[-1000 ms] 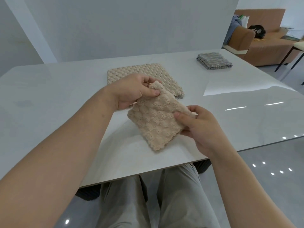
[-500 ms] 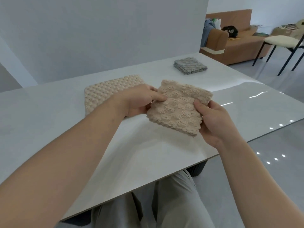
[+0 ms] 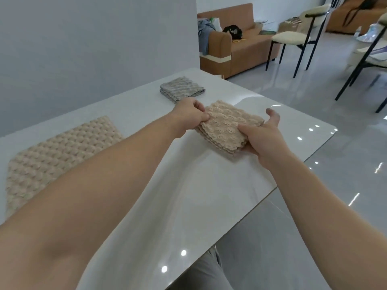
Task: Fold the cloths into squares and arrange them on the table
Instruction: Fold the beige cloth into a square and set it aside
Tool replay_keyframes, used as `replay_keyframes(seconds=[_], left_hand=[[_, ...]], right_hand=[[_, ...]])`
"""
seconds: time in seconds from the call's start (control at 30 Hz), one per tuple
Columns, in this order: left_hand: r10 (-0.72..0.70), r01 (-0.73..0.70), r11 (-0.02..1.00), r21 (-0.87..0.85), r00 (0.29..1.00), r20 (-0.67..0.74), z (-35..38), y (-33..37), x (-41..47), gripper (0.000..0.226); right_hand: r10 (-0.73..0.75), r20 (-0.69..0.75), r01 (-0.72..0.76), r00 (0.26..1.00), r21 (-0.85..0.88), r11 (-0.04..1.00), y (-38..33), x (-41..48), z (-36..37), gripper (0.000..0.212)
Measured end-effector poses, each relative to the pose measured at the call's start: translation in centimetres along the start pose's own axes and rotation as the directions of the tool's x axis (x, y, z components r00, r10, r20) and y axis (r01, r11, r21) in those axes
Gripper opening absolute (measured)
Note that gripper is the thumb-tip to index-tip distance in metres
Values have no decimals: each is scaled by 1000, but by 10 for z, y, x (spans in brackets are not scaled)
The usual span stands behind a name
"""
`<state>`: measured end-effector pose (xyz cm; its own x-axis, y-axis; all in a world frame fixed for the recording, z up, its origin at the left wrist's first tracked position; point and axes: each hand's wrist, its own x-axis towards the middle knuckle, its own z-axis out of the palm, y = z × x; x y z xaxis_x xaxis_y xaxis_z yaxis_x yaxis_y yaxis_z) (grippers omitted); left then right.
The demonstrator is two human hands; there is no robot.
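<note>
A beige knitted cloth (image 3: 226,126), folded into a thick square, sits low over the right part of the white table (image 3: 188,195). My left hand (image 3: 191,116) pinches its left edge. My right hand (image 3: 261,137) holds its near right corner, thumb on top and fingers under. Just behind it lies a folded grey cloth (image 3: 181,88) near the table's far edge. A larger beige cloth (image 3: 56,151) lies flat at the left, partly hidden by my left forearm.
The table's right edge and rounded corner (image 3: 333,130) are close to the held cloth. Beyond stand a brown sofa (image 3: 240,49) and black-legged chairs (image 3: 293,38) on a glossy grey floor. A grey wall rises behind the table.
Both hands have carried the folded beige cloth to the right and farther out, close to the grey cloth, and lowered it toward the tabletop. The view has swung right.
</note>
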<state>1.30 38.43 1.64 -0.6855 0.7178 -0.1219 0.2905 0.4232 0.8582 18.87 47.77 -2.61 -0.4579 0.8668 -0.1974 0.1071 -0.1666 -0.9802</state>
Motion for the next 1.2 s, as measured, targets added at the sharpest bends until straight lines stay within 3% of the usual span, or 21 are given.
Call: replay_keyframes(seconds=[0.1, 0.17, 0.33, 0.47, 0.63, 0.8, 0.87, 1.0, 1.2], left_hand=[[72, -73, 997, 20, 997, 4, 22, 1, 33, 24], [111, -112, 992, 54, 994, 16, 36, 2, 49, 27], [153, -153, 983, 102, 988, 13, 58, -4, 79, 29], [219, -218, 966, 138, 976, 2, 63, -10, 89, 22], [288, -287, 928, 238, 957, 29, 67, -16, 88, 18], [370, -320, 873, 368, 926, -71, 62, -14, 76, 19], [399, -335, 857, 392, 912, -93, 51, -13, 64, 18], [501, -417, 811, 411, 857, -117, 18, -20, 20, 23], [569, -420, 778, 468, 786, -241, -60, -54, -65, 20]], right_hand=[[-96, 17, 97, 995, -252, 963, -5, 21, -6, 70], [-98, 17, 98, 995, -277, 956, -7, 34, -8, 55], [-98, -10, 87, 995, -373, 924, -9, 51, -11, 69], [-102, -15, 86, 995, -425, 901, -7, 58, -14, 59], [-178, -7, 127, 984, -672, 730, -2, 65, -19, 45], [-61, -32, 7, 998, -835, 551, -7, 58, -20, 60], [-95, -60, -1, 994, -851, 526, -11, 48, -18, 58], [-247, -8, 119, 969, -861, 494, -19, 16, 1, 52], [-398, 242, 417, 885, -791, 448, -30, -45, 64, 38]])
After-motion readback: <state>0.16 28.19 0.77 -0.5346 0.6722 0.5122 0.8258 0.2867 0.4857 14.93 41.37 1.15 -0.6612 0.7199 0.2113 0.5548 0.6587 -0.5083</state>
